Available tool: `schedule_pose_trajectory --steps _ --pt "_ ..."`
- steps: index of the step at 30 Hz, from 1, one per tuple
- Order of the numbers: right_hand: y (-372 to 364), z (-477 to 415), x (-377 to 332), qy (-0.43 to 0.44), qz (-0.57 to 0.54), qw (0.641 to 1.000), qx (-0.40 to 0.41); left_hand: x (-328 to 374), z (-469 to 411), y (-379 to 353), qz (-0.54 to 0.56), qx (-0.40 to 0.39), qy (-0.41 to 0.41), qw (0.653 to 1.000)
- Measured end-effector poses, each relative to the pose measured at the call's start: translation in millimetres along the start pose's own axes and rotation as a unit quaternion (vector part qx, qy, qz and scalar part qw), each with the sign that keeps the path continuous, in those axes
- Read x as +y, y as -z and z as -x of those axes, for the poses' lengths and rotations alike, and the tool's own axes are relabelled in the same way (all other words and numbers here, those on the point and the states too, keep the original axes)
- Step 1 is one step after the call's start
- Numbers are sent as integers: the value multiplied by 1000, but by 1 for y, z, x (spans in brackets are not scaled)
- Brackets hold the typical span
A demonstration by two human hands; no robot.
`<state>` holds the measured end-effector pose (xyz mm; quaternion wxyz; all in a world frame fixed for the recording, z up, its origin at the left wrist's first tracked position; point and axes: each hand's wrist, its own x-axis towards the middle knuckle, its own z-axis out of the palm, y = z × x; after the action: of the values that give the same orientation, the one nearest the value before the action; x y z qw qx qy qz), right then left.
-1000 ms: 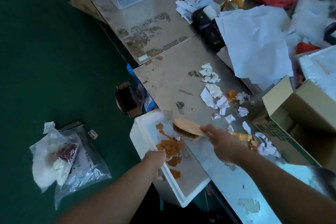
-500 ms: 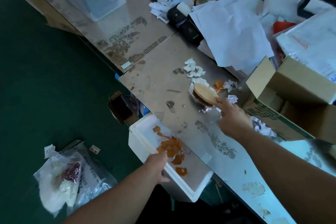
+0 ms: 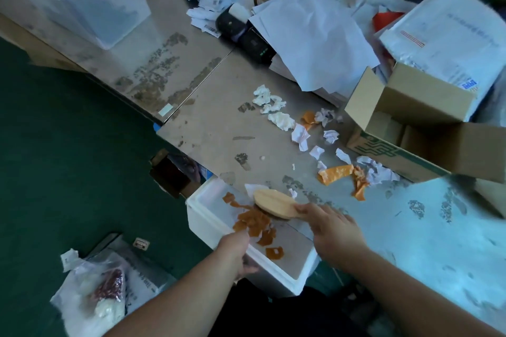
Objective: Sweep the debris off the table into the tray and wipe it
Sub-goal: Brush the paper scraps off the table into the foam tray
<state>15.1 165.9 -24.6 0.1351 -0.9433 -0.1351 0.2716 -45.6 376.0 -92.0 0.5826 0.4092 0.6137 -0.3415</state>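
Note:
My right hand (image 3: 332,230) grips the handle of a wooden brush (image 3: 273,201), whose head lies at the table's edge over the white foam tray (image 3: 202,216). My left hand (image 3: 236,250) grips the tray's near rim and holds it against the metal table (image 3: 219,131). Several orange scraps (image 3: 253,223) lie inside the tray. On the table, crumpled white paper bits (image 3: 282,119) and orange pieces (image 3: 335,174) are scattered between the brush and the cardboard box. A white scrap sits just beyond the brush head.
An open cardboard box (image 3: 410,131) stands at the right by the debris. Loose paper sheets (image 3: 315,35), a black device (image 3: 254,42) and a clear plastic bin (image 3: 79,0) crowd the back. Plastic bags (image 3: 101,287) lie on the green floor at the lower left.
My right hand has drawn the brush back from the paper pile near the box to the tray's edge. The left hand keeps its hold on the tray.

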Motion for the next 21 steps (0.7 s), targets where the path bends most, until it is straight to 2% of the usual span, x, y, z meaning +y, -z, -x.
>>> schedule_pose_trajectory --steps 4,7,9,14,21 --pt "13 1 10 12 -32 999 38 3 5 0 -3 -5 0 1000" --pt "16 -10 20 -38 -75 989 118 5 9 0 7 -3 4 1000" --pt "18 -21 25 -78 -74 985 137 7 12 0 -1 3 8 1000" --pt "12 -31 27 -122 -30 989 83 6 15 1 14 3 16 1000" --pt "-21 2 1 -74 -38 996 34 5 9 2 7 -8 -1 1000"
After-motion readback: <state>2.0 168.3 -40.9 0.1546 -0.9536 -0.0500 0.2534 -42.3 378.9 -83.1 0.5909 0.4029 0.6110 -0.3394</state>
